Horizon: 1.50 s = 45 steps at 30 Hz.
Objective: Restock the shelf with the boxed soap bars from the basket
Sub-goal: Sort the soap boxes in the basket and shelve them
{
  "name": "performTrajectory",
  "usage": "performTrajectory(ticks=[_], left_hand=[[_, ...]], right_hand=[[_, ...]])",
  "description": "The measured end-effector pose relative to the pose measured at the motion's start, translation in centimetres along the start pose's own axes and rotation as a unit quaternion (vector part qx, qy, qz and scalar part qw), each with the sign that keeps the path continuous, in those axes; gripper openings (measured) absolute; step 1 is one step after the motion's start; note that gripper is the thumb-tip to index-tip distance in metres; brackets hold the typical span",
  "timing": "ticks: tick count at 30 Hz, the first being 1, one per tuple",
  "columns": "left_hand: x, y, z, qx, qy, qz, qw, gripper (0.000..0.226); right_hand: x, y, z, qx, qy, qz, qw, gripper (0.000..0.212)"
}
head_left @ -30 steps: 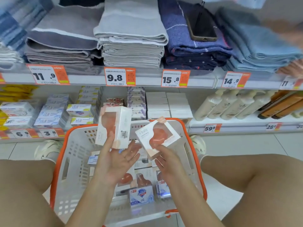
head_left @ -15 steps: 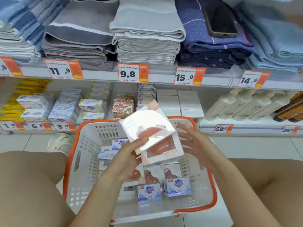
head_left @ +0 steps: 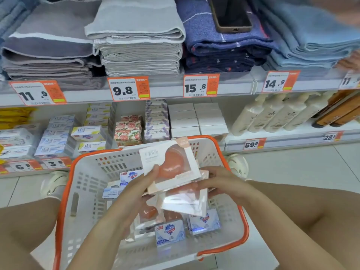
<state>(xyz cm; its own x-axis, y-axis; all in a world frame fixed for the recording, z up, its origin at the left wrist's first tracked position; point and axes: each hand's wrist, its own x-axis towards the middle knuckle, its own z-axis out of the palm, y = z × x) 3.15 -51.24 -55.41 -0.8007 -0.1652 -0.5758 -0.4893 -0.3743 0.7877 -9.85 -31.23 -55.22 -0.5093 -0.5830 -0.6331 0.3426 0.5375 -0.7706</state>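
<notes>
A person crouched before a store shelf (head_left: 272, 142) holds two white boxed soap bars with peach windows above a white basket (head_left: 85, 191) with an orange rim. The left hand (head_left: 134, 191) grips the upper box (head_left: 169, 164), thumb curled onto its face and fingers beneath. The right hand (head_left: 226, 184) reaches in from the right, fingers curled against the edge of the lower box (head_left: 185, 201), which lies just under the first and looks slightly skewed to it. Both boxes sit flat-faced toward the camera, their long axes running roughly left to right. The shelf's soap section (head_left: 128, 129) lies beyond the far rim of the basket, up and slightly left of the hands; the left hand appears the nearer to it. More boxed soaps, blue-and-white (head_left: 169, 232) among them, remain in the basket below.
</notes>
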Motion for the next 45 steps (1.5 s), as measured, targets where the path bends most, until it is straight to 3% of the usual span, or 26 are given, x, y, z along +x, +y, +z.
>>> performTrajectory(ticks=[3, 8, 11, 13, 19, 24, 28, 36, 45], left_hand=[[0.9, 0.8, -0.1, -0.022, 0.034, 0.004, 0.999, 0.044], [3.8, 2.4, 0.2, -0.017, 0.078, -0.005, 0.997, 0.025], [6.5, 3.7, 0.6, 0.047, 0.081, 0.003, 0.996, 0.035], [8.5, 4.7, 0.8, 0.084, 0.082, 0.011, 0.993, 0.044], [12.9, 5.9, 1.6, 0.105, 0.089, 0.021, 0.99, 0.04], [14.9, 4.9, 2.1, 0.07, 0.133, -0.004, 0.989, 0.044], [15.8, 4.4, 2.3, 0.061, 0.126, -0.014, 0.99, 0.04], [16.9, 4.6, 1.8, 0.057, 0.139, -0.008, 0.989, 0.035], [18.0, 5.7, 1.4, 0.029, 0.161, 0.025, 0.986, 0.051]], right_hand=[[-0.2, 0.3, -2.8, 0.012, 0.054, -0.003, 0.998, 0.024], [-0.2, -1.1, -8.3, 0.042, 0.125, -0.056, 0.99, 0.024], [1.1, -2.6, -11.8, 0.018, 0.191, -0.099, 0.976, 0.01], [2.2, -3.2, -14.2, -0.027, 0.223, -0.131, 0.966, 0.021], [6.5, -1.7, -19.8, -0.206, 0.185, -0.152, 0.949, 0.041], [9.7, 1.2, -20.5, -0.153, 0.178, -0.144, 0.961, 0.043], [10.8, 1.9, -21.3, -0.139, 0.165, -0.146, 0.965, 0.043], [13.3, 3.0, -21.2, -0.192, 0.196, -0.171, 0.946, 0.045], [16.3, 3.4, -19.9, -0.253, 0.218, -0.181, 0.925, 0.049]])
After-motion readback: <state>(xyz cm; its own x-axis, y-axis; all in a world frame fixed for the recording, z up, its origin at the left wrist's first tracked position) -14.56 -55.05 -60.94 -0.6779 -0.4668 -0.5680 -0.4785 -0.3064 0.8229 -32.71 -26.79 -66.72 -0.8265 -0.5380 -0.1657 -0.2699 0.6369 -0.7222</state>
